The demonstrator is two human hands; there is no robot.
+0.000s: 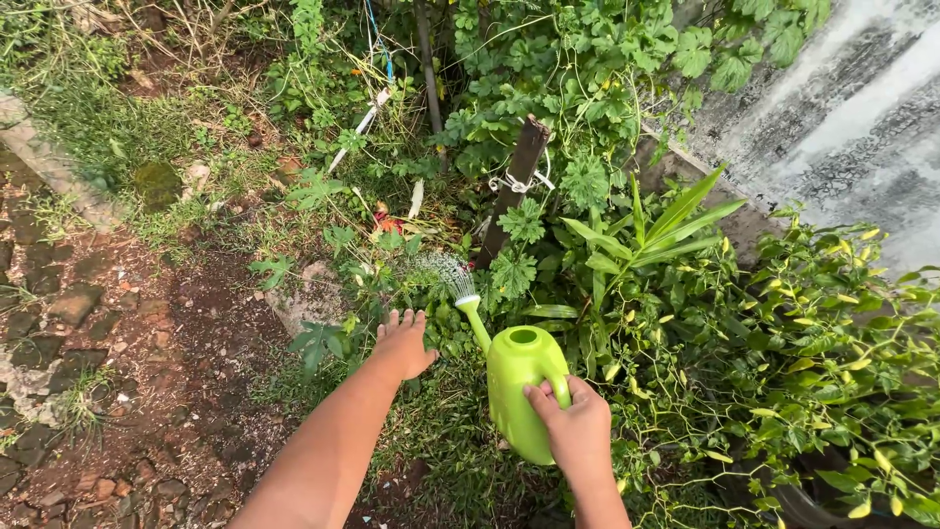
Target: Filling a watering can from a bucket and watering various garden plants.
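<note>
On the far left a strip of stone edging [49,162] runs beside dark paving stones [73,304] set in bare brown soil [206,343]; my left hand [403,343] reaches out just right of that soil, palm down, fingers spread wide, its grip fully loose and holding nothing, hovering over low weeds; just right of it the white rose of the lime-green watering can [521,392] throws a fine spray [443,266] toward the leafy plants ahead; the can sits near the middle, tilted with its spout up and to the left, its round filling hole showing on top; my right hand [578,426] has its grip closed firmly round the can's handle at the near right side; beyond the can a dark wooden stake [517,186], tied with white cord, leans among vine leaves; farther right stands a broad-bladed plant [651,230], then yellow-green shrubs [832,333]; a stained grey wall [842,118] fills the far right.
</note>
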